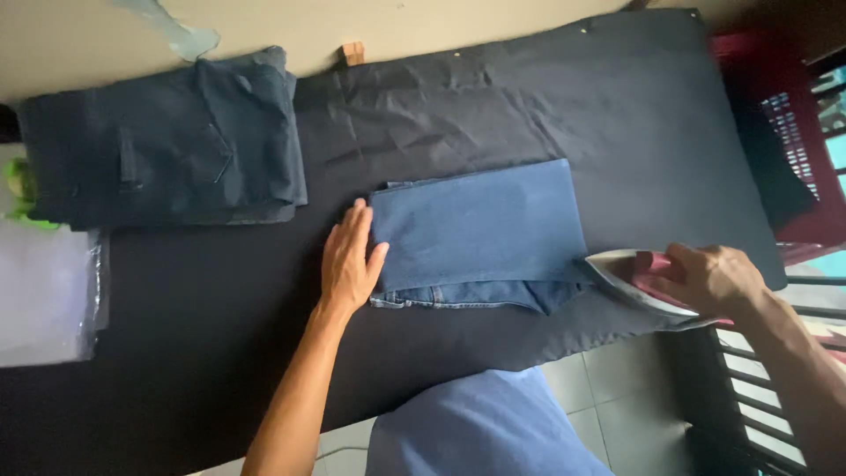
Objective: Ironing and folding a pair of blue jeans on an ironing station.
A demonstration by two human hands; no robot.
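Left hand (351,261): flat, fingers spread, palm down on left edge of folded blue denim jeans (480,231), pinning fabric. Right hand (716,278): closed around dark red handle of white-bodied clothes iron (636,280), pointed tip touching lower right corner of jeans. Jeans: folded into rectangle, centred on worktop covered in wrinkled black cloth (617,115), waistband seam exposed along near edge. Upper left, well apart: stack of folded dark navy garments (167,141) on same cloth. Far left: clear plastic bag (44,291) at worktop edge. Right: dark red slatted rack (789,132) beside worktop. Below: grey tiled floor (617,405).
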